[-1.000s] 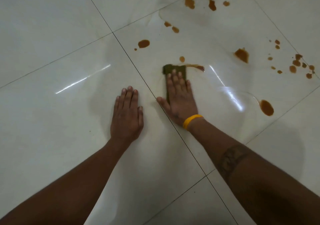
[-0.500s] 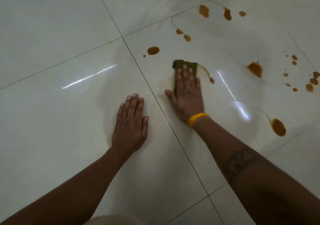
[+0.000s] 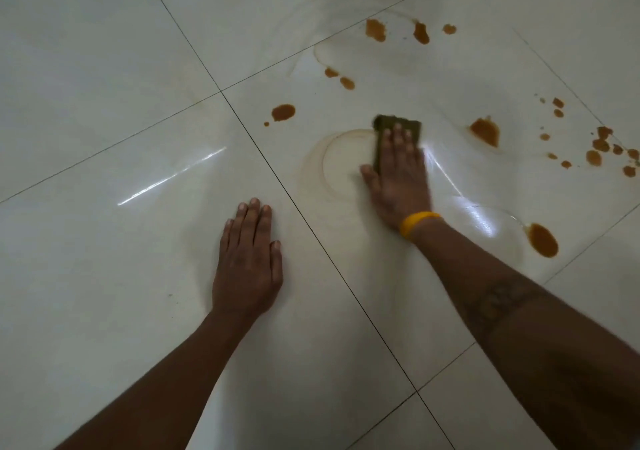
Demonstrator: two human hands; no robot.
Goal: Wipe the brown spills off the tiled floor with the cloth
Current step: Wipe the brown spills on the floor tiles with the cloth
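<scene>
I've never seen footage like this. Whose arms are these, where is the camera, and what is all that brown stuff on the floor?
There is no machine here: these are a person's two bare arms, filmed by a wide-angle camera worn on their head, looking forward and down. That is why the arms reach in from the bottom of the picture.

The surface is a glossy pale tiled floor with thin dark joints. The right hand, with a yellow wristband, presses flat on a small dark green cloth; it looks blurred. The left hand rests flat on the floor and holds nothing.

The brown marks are spills: one blob left of the cloth, a larger one to its right, another near the right wrist, and more farther off. Faint ring smears lie beside the cloth.
</scene>
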